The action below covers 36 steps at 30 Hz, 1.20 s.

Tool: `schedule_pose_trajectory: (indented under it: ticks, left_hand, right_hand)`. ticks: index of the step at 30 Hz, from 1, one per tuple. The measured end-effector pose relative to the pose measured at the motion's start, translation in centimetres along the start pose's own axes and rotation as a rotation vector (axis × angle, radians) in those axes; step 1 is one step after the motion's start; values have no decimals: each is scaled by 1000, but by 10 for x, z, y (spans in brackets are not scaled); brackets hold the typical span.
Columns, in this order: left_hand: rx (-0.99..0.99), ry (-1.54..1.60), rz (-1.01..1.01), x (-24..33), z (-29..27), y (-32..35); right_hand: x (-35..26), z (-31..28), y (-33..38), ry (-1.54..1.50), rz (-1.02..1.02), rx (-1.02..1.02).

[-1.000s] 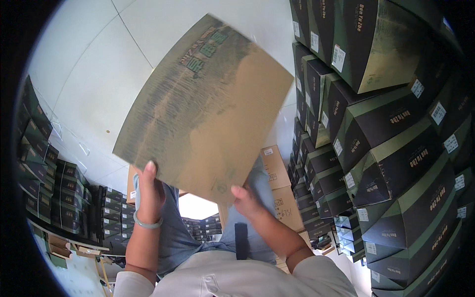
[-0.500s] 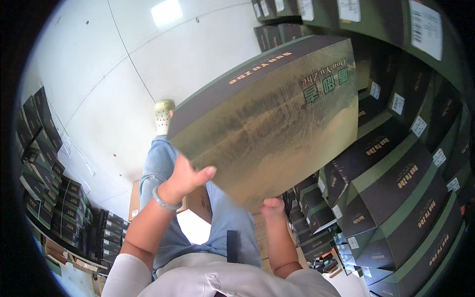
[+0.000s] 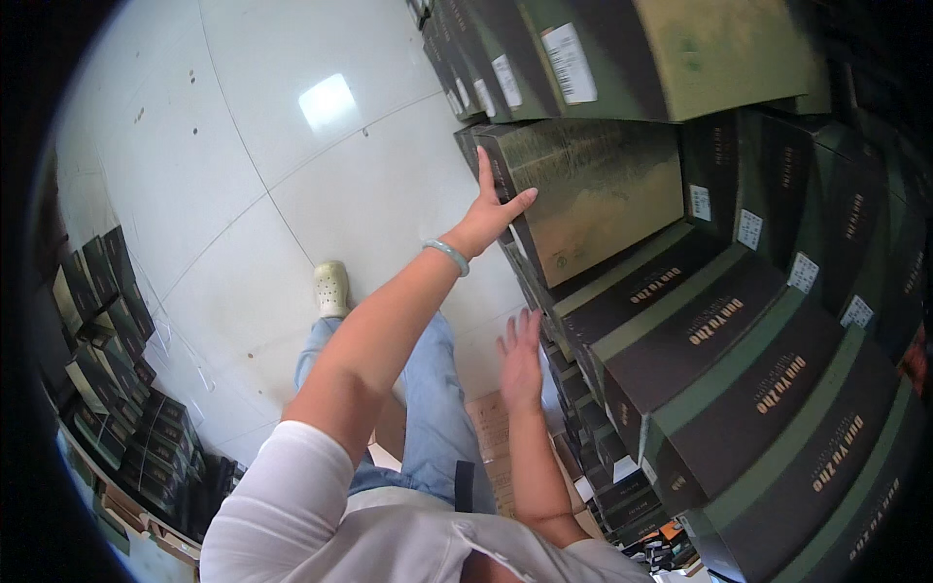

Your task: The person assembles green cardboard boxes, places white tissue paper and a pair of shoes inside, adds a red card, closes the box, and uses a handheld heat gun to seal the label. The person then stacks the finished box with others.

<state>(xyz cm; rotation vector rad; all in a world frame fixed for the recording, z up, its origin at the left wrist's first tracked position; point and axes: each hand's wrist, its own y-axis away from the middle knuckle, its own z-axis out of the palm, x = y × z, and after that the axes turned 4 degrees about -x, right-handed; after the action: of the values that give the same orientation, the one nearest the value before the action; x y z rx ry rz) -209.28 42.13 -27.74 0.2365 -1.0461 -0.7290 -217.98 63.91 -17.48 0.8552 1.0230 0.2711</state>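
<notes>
A large flat box with a dark side and an olive-brown landscape lid sits among the stacked boxes on the right. Against its left edge rests my left hand, one finger stretched along the narrow dark side and the thumb by the lid's edge. That hand is not wrapped round the box, and a pale green bangle circles the wrist. Lower down, my right hand is off the box, fingers spread, beside the near side of the stacks.
Dark green and black boxes with white labels form stacks on the right. Another box juts out above the handled one. More boxes stand at the far left. A cardboard carton lies near my legs on the white tiled floor.
The box went from in front of me, between both hands, to the right into the stacks. My left hand followed it across; my right hand has let go and spread its fingers.
</notes>
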Motion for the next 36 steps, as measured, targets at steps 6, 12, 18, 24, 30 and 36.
schedule_pose_trajectory:
  ticks: [6, 12, 18, 24, 30, 36]
  left_hand:
    - [269, -368, 62, -17, 10, 10]
    - [322, -543, -342, 4, -103, 207]
    - [894, -157, -176, 142, -204, 386]
    - [1116, -154, 71, 208, -299, 431]
    - [1249, -292, 214, 271, -378, 408]
    - [1443, 6, 111, 352, -470, 482]
  right_hand:
    - [9, -15, 111, -69, 345, -67]
    - [31, -37, 129, 266, 325, -85]
    - [-54, 70, 44, 375, 420, -135]
    - [-112, 247, -78, 627, 371, -305]
    - [-151, 535, -124, 966, 251, -572]
    - [-126, 779, -128, 1233, 52, -935]
